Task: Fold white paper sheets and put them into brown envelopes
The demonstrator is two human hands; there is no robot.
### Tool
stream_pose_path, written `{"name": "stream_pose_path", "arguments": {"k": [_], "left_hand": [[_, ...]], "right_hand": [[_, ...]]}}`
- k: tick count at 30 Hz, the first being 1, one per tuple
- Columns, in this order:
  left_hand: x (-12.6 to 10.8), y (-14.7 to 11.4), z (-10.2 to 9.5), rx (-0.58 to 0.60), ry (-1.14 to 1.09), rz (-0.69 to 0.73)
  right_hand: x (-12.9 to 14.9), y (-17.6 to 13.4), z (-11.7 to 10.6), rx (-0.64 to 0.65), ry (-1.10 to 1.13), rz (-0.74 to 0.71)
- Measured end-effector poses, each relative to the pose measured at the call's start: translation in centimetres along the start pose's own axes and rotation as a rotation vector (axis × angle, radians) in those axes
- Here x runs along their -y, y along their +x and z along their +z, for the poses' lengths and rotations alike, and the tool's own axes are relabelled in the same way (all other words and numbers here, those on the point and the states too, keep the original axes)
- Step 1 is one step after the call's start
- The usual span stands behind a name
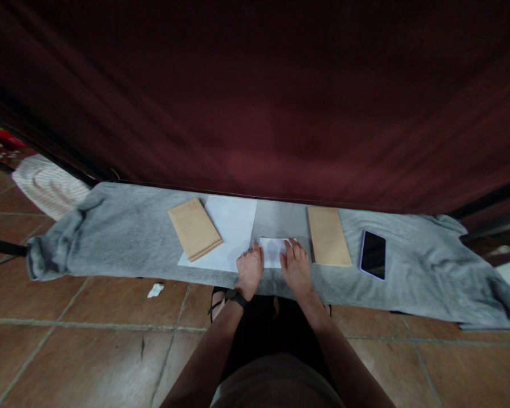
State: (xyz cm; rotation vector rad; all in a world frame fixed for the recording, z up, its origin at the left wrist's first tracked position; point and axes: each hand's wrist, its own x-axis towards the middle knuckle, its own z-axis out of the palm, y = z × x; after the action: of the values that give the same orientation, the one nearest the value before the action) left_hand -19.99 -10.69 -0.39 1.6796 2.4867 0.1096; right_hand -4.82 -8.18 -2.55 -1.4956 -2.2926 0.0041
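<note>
A small folded piece of white paper (272,255) lies on the grey cloth in front of me, between my hands. My left hand (250,271) has its fingers curled at the paper's left edge, pinching it there. Across the right end of the paper rests my right hand (297,267), palm down, with the fingers apart and the thumb near the paper's edge. Left of my hands, larger white sheets (233,226) lie flat, partly under a stack of brown envelopes (194,228). Another stack of brown envelopes (329,237) sits just right of my right hand.
The grey cloth (123,238) covers a long narrow surface, wrinkled at both ends. A phone (373,255) with a dark screen lies to the right. A dark red curtain-like panel (263,113) rises behind. A white scrap (155,290) is on the tiled floor (110,351).
</note>
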Motion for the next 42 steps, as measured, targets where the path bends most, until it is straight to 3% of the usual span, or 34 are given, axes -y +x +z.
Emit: {"name": "stream_pose_path", "arguments": {"k": [4, 17, 22, 27, 29, 34, 42], "left_hand": [[0.1, 0.0, 0.0, 0.007, 0.008, 0.016], [-0.3, -0.3, -0.4, -0.001, 0.004, -0.02], [-0.9, -1.4, -0.9, -0.103, 0.004, 0.028], [-2.3, -3.0, 0.9, -0.143, -0.148, 0.374], [-2.6, -3.1, 1.9, -0.139, -0.179, 0.435], [-2.3, -2.7, 3.5, -0.125, -0.147, 0.402], [-0.8, -2.8, 3.8, -0.18, -0.07, 0.335]], "right_hand": [[0.8, -1.5, 1.4, 0.014, 0.036, -0.09], [1.2, -2.3, 2.2, 0.024, -0.013, -0.031], [1.3, -2.2, 2.1, 0.079, -0.001, -0.011], [1.2, -2.4, 1.9, 0.121, -0.02, -0.035], [1.1, -2.6, 1.9, 0.138, -0.029, -0.049], [1.1, -2.6, 2.1, 0.151, -0.038, -0.017], [1.1, -2.9, 2.4, 0.041, 0.0, 0.073]]}}
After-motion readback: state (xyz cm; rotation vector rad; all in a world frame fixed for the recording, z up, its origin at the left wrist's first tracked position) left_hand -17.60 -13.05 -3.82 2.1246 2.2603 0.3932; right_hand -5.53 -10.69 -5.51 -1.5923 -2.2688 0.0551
